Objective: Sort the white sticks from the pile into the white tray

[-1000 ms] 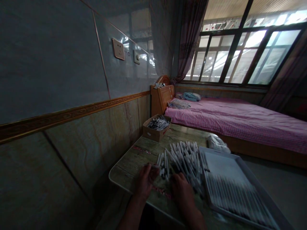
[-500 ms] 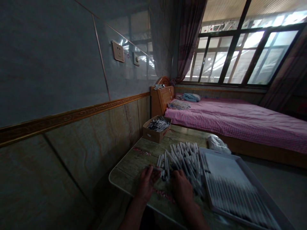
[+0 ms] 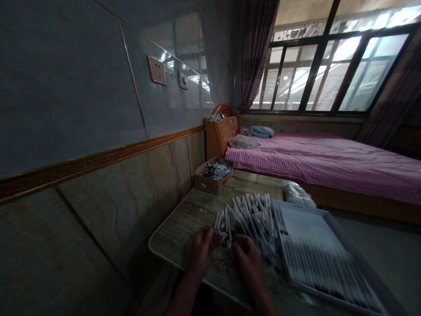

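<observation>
My left hand (image 3: pixel 201 249) is closed on a slim pale pen (image 3: pixel 217 231), which points sideways toward the pile. Close by on its right, my right hand (image 3: pixel 247 255) has its fingers curled together at the near edge of the loose pens (image 3: pixel 255 215); what they pinch, if anything, is too dark to make out. These pens are white with darker near ends, heaped on the table (image 3: pixel 177 228). To the right, a shallow pale tray (image 3: pixel 309 219) holds a long row of similar pens laid side by side, with a few more at its left wall.
A cardboard box (image 3: pixel 208 184) full of pens stands at the table's far left corner, near the tiled wall (image 3: pixel 158 184). Behind the tray lies a clear plastic bag (image 3: pixel 299 195). A bed (image 3: pixel 296 153) with a pink checked sheet borders the table's far side.
My right hand has drawn back slightly from the pile, its thumb and fingers now showing more. The left hand keeps its pen, which tilts a little more. The view has shifted slightly.
</observation>
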The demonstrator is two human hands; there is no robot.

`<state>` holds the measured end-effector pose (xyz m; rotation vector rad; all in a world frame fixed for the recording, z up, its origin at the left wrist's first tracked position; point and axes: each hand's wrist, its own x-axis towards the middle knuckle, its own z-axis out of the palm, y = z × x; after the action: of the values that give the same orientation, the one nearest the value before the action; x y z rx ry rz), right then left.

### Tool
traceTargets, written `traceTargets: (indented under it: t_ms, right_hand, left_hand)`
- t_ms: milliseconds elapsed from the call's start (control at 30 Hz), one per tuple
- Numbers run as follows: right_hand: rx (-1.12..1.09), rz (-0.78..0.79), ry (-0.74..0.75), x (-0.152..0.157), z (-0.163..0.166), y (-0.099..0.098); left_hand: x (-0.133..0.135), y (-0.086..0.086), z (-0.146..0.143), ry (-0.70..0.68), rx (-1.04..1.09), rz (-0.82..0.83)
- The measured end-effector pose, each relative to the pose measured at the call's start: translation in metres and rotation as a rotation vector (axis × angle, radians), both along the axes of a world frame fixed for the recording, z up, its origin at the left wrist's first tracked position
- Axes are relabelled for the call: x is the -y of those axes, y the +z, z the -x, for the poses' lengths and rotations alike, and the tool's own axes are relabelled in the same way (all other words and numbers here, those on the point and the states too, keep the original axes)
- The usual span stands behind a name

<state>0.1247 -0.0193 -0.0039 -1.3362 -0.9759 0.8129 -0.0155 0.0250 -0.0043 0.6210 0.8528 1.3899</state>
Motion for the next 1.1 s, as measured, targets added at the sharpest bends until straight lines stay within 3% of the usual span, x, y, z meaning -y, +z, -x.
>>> traceTargets:
  t_ms: [1100]
  right_hand:
    - [0.055, 0.030, 0.011, -0.0002, -0.0008, -0.0031]
  left_hand:
    - [0.0028, 0.0041, -0.0040, -0.064, -0.126, -0.031]
